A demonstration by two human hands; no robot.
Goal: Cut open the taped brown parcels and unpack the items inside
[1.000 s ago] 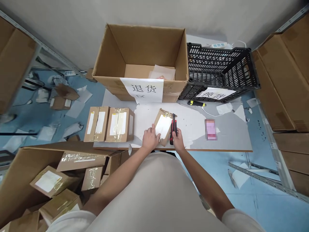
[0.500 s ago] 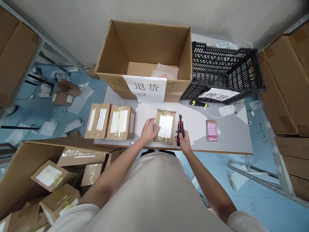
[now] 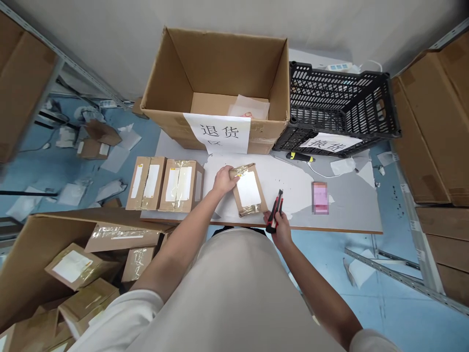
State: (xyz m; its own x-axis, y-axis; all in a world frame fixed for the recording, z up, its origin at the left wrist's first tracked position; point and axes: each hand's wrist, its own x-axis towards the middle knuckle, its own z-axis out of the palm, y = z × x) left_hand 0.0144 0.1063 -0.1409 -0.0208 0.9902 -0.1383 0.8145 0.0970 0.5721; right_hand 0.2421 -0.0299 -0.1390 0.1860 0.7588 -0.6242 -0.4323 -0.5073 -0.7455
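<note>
Parcel (image 3: 249,189) is now being turned, not cut: far-left corner being gripped by fingers of left hand (image 3: 223,181), cutter (image 3: 275,213) being held beside near-right corner by those of right hand (image 3: 282,230).

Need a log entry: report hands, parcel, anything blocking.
Left hand on parcel, far-left corner. Right hand gripping utility knife. Parcel askew, label up, taped both ends. Two boxes stand left, not blocking.

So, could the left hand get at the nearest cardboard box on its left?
Probably yes: nothing stands between the left hand and that cardboard box, though the hand holds a labelled parcel.
</note>
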